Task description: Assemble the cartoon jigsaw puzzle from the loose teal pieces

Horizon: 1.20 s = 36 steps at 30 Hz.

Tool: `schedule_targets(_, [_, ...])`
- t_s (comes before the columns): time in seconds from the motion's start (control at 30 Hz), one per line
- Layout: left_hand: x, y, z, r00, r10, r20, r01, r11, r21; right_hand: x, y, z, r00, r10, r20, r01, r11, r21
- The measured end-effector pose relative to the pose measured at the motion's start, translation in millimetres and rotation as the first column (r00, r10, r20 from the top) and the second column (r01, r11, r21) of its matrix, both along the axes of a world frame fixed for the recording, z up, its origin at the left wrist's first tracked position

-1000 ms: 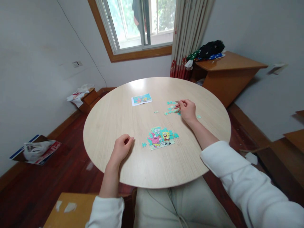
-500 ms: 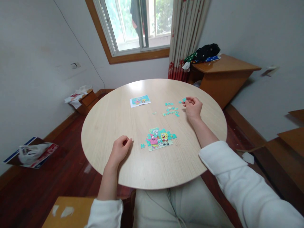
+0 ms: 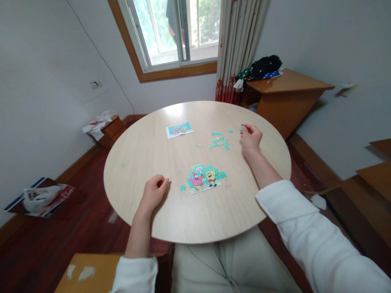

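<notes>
So the right grip (image 3: 251,137) has thumb and fingertips drawn nearly together, with a teal piece (image 3: 240,128) right at the tips. Can't tell from here whether it's properly pinched or just being touched against the worktop (image 3: 131,162), sorry. The left grip (image 3: 155,189) is curled into a loose fist, resting on the near side, and I can't see anything in it.

My two cents: handle that piece by its edges and keep the fingertips light, because thin card like this probably skids if you press down hard. I'd also watch the loose piece (image 3: 231,131) just left of the right grip; a lazy sweep that way could knock it. Same goes for the scattered pieces (image 3: 220,142), further left and a bit closer to you.

The joined section (image 3: 206,178) sits between the two grips, nearer you than the right one and just right of the left one. I'd lift over it rather than drag anything through, and mind the small teal bit (image 3: 183,187) between it and the left grip. The printed picture (image 3: 179,130) is well left of the right grip, uncovered, so glance at it to check colours.
</notes>
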State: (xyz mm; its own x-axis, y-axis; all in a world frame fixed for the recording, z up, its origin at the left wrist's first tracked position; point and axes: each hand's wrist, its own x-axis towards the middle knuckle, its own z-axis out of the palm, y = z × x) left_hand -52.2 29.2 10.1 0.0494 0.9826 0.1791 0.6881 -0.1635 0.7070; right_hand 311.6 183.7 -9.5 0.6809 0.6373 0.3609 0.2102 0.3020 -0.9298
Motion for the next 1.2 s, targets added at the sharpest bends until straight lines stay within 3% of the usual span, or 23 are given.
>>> schedule_targets(0.43, [-2,0,-2.6,1.000,0.002,0.010,-0.002,1.000,-0.011,-19,-12,7.6,0.971,0.234,-0.042,-0.237,0.966,-0.101])
schedule_targets(0.73, [1,-1,0.9,1.000,0.003,0.015,-0.003,1.000,0.004,-26,-17,9.4,0.959,0.282,-0.021,-0.282,0.945,-0.165])
schedule_targets(0.83, [1,0,-0.7,1.000,0.002,0.011,-0.002,1.000,0.008,-33,-21,6.0,0.897,0.421,0.139,-0.385,0.895,-0.223])
schedule_targets(1.03, [-2,1,-5.1,1.000,0.005,0.005,-0.005,1.000,0.004,-45,-28,0.1,0.672,0.633,0.384,-0.492,0.769,-0.407])
schedule_targets(1.2, [-2,1,-4.9,1.000,-0.002,0.017,0.002,1.000,0.000,-44,-28,-3.3,0.593,0.611,0.525,-0.399,0.789,-0.466])
